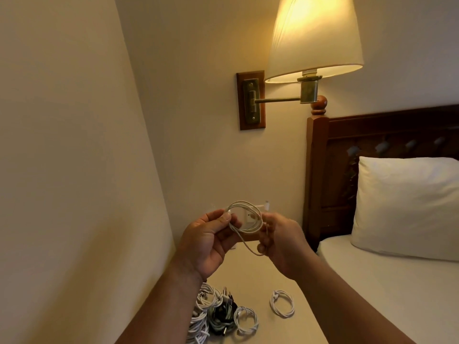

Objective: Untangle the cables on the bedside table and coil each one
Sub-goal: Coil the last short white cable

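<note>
A corner of a bedroom with beige walls, lit warmly by a wall lamp (315, 38) whose arm swings out from a wooden plate (250, 100); to the right stand a dark wooden headboard (372, 135) and a bed (397, 281) with a white pillow (407, 207) propped against it. Below, between the wall and the bed, sits the pale bedside table (260, 269); on its near left part lies a pile of cables (213, 311), white ones mixed with dark ones, partly hidden by the left forearm; a small white coil (246, 320) lies just beside the pile on its right, and a second white coil (282, 302) lies further right, apart from the rest.

Both hands are raised above the table, in front of the far wall; between them hangs a white cable (246, 224) bent into a few loose loops. The left hand (211, 234) pinches the cable between thumb and fingers at the left side of the loops; the right hand (280, 239) has its fingers curled round the right side, and one strand drops in a low loop under them; a white plug end (267, 204) sticks up above the right hand. The held cable touches neither the table nor the pile.
</note>
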